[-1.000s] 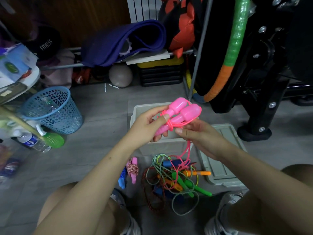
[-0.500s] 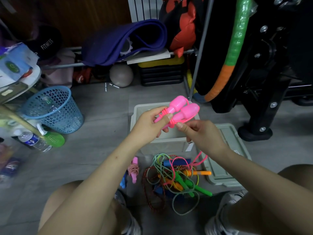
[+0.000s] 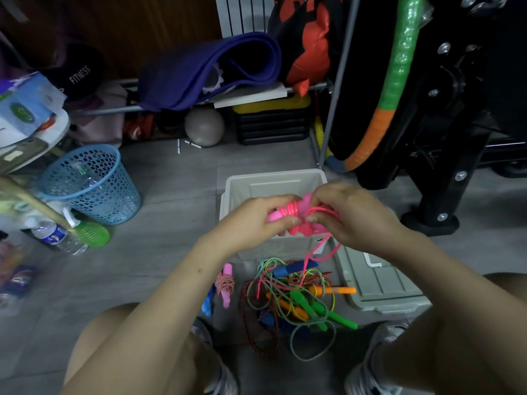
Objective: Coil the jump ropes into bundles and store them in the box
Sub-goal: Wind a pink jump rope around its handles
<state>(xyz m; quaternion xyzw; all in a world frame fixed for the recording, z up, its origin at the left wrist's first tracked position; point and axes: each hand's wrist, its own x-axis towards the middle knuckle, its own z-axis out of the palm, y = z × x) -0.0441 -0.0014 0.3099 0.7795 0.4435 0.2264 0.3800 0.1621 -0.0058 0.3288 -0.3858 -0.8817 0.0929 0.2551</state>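
Head view shows our left hand (image 3: pixel 256 220) curled round the paired handles of the pink jump rope (image 3: pixel 293 220), while our right hand (image 3: pixel 350 215) pinches the cord and leads it round them; several turns already lie tight on the handles, and a loose tail hangs down toward the floor. Both hands work above the near wall of the open grey box (image 3: pixel 273 181), which we judge to hold no rope yet, though its near floor is hidden by our hands. So this first pink bundle is part wound. One small wound bundle (image 3: pixel 225 283) lies on the floor by the box's near left corner, and a tangled pile of ropes (image 3: pixel 299 303) sits between our knees, unsorted. The lid (image 3: pixel 379 283) lies flat against the box's right side. Room to move is open leftward toward the blue basket (image 3: pixel 91 186); the black stand (image 3: pixel 433 195) crowds the right.
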